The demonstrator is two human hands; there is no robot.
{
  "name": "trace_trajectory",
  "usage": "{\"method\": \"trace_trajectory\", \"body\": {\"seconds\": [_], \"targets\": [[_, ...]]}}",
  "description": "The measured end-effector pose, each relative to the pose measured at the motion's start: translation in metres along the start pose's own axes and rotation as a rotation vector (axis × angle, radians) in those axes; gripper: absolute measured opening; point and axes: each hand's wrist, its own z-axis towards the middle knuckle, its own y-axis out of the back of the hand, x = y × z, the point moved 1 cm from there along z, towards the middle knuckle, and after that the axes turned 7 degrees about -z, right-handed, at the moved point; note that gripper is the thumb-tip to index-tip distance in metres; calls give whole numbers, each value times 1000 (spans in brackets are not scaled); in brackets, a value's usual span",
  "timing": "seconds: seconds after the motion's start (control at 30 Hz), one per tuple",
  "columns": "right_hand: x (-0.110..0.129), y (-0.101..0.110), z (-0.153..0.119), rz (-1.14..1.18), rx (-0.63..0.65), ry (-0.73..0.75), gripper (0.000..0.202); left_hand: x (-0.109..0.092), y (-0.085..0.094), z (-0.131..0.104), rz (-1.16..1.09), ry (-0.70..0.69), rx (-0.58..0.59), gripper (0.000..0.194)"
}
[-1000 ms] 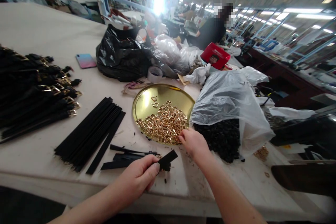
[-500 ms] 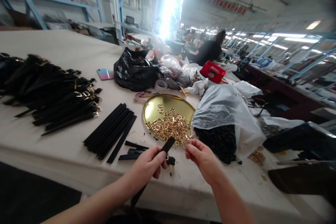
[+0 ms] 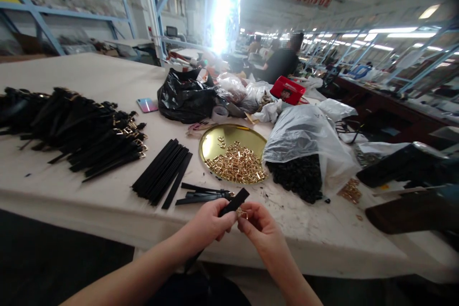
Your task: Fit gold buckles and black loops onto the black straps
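Observation:
My left hand [image 3: 213, 222] is closed around a black strap [image 3: 234, 202], whose end sticks out above the thumb while its tail hangs below the wrist. My right hand [image 3: 260, 224] pinches a small gold buckle [image 3: 244, 214] right beside the strap; fingers partly cover the buckle. Beyond both hands lies a round gold tray [image 3: 210, 141] bearing a heap of gold buckles [image 3: 238, 162]. Several black straps with buckles [image 3: 206, 196] lie just past my left hand, and a neat stack of plain black straps [image 3: 161, 172] sits to their left.
A big pile of buckled black straps [image 3: 89, 129] covers the table's left side. Behind the tray are a phone [image 3: 147, 105], a black plastic bag [image 3: 186, 95] and a tape roll [image 3: 219, 114]. A clear bag of black pieces [image 3: 297, 177] stands right. A person [image 3: 283, 62] is farther back.
My right hand has come away from the tray with a buckle and moved down and left to the strap in my left hand. The camera view has shifted slightly.

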Motion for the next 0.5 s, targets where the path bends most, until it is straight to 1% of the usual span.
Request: {"method": "trace_trajectory", "body": {"seconds": [0.07,0.1,0.17,0.23,0.3,0.33,0.43,0.5], "targets": [[-1,2,-1,-14,-34,0,24,2,1,0,-11,-26,24,21],[-2,3,-1,25,-66,-23,24,4,1,0,-19,-40,32,25],[-4,6,-1,174,-143,-91,25,9,3,0,-14,-44,34,30],[-4,8,0,341,-190,-153,26,13,5,-2,38,-12,51,30],[-4,8,-1,454,-188,-203,28,15,6,-5,140,-3,86,28],[-5,8,-2,480,-179,-229,28,14,7,-7,209,-28,96,27],[-7,3,-6,471,-142,-309,29,7,10,-11,438,-152,75,27],[-10,-2,-8,424,-107,-317,30,2,9,-12,531,-195,81,25]]}}
